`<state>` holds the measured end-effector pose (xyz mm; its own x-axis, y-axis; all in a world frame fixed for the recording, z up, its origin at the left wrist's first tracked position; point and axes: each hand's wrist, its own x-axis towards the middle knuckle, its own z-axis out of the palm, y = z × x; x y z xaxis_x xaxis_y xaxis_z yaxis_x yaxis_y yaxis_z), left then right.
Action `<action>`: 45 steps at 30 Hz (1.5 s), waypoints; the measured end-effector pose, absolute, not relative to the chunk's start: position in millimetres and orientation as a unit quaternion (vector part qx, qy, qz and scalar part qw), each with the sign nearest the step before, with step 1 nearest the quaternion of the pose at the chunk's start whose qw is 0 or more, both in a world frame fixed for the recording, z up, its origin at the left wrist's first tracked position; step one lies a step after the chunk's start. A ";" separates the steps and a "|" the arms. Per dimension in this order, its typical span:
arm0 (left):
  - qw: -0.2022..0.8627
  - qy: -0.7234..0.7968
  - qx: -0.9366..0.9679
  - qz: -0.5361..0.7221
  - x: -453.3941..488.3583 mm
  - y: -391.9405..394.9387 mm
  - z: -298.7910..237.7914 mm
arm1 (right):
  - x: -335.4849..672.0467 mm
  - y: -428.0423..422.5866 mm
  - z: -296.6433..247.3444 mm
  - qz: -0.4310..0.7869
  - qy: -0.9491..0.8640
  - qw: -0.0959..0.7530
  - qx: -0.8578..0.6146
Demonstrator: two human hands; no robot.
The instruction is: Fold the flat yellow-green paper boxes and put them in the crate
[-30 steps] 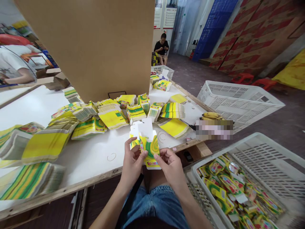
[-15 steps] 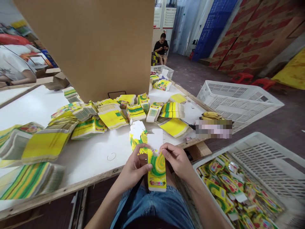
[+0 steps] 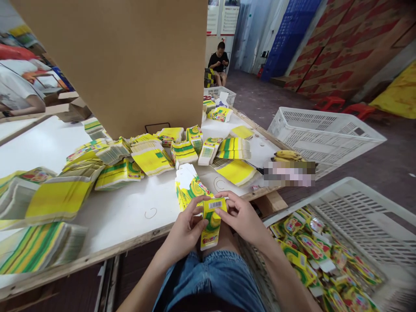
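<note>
Both my hands hold a small yellow-and-green carton (image 3: 212, 223) over my lap, just off the table's front edge. My left hand (image 3: 187, 229) pinches its left side, thumb on top. My right hand (image 3: 243, 216) presses its fingers on the carton's top end, where a barcode flap lies folded down. Just behind my left hand, a short stack of flat carton blanks (image 3: 188, 187) stands at the edge of the white table (image 3: 130, 212).
Piles of flat yellow blanks (image 3: 55, 200) cover the table, and a tall brown cardboard sheet (image 3: 130, 60) stands behind them. At my right, a white crate (image 3: 357, 212) holds several folded cartons. Another white crate (image 3: 321, 130) sits further off. A person sits in the background.
The carton's white top flap, standing up before, is now folded down with the barcode showing. My hands and the carton have stayed over my lap.
</note>
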<state>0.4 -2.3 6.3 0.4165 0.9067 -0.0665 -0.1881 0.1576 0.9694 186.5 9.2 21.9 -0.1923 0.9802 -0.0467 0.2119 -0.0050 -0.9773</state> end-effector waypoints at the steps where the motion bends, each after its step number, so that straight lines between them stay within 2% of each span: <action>1: 0.681 0.347 0.499 0.407 1.0 -2.3 6.7 | 184.9 9.1 21.7 0.457 -0.607 0.383 -0.525; 5: 0.715 0.317 0.454 0.426 -0.5 -0.4 5.9 | 179.7 7.9 20.9 0.362 -0.645 0.388 -0.550; 10: 0.726 0.312 0.425 0.441 -0.2 1.6 3.9 | 174.6 4.3 20.1 0.390 -0.638 0.389 -0.538; 16: 0.695 0.328 0.498 0.402 12.0 -1.7 13.0 | 190.4 -5.2 16.6 0.343 -0.619 0.447 -0.547; 18: 0.624 0.366 0.566 0.396 9.9 -0.7 12.5 | 214.9 -14.2 18.8 0.267 -0.610 0.453 -0.593; 21: 0.417 0.478 0.654 0.412 0.6 5.5 3.2 | 255.9 -27.3 24.2 0.006 -0.584 0.421 -0.695; 23: 0.343 0.511 0.677 0.404 -4.4 10.9 -5.7 | 266.9 -28.1 23.4 -0.058 -0.576 0.400 -0.711; 25: 0.331 0.513 0.687 0.395 -5.7 15.4 -12.8 | 256.3 -18.1 14.8 0.019 -0.594 0.415 -0.689; 27: 0.338 0.504 0.692 0.391 -5.0 18.0 -16.4 | 229.2 1.4 -0.7 0.165 -0.596 0.445 -0.648; 29: 0.346 0.494 0.696 0.389 -5.2 19.0 -16.8 | 198.2 24.0 -17.5 0.308 -0.550 0.477 -0.612; 31: 0.355 0.487 0.697 0.388 -8.0 18.5 -15.2 | 174.6 42.1 -29.8 0.388 -0.503 0.505 -0.584; 34: 0.361 0.497 0.670 0.417 -14.0 15.9 -11.3 | 161.6 53.5 -37.7 0.423 -0.468 0.535 -0.562; 39: 0.334 0.529 0.567 0.536 -14.7 13.1 -9.0 | 162.6 49.1 -45.4 0.454 -0.400 0.581 -0.544; 45: 0.356 0.527 0.540 0.551 -11.1 13.7 -12.8 | 153.0 45.5 -45.4 0.431 -0.337 0.638 -0.541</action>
<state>-11.1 13.7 -12.8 -0.1637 0.9616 0.2204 0.1771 -0.1911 0.9654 153.0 45.5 -45.4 0.4010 0.9154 -0.0356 -0.1850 0.0429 -0.9818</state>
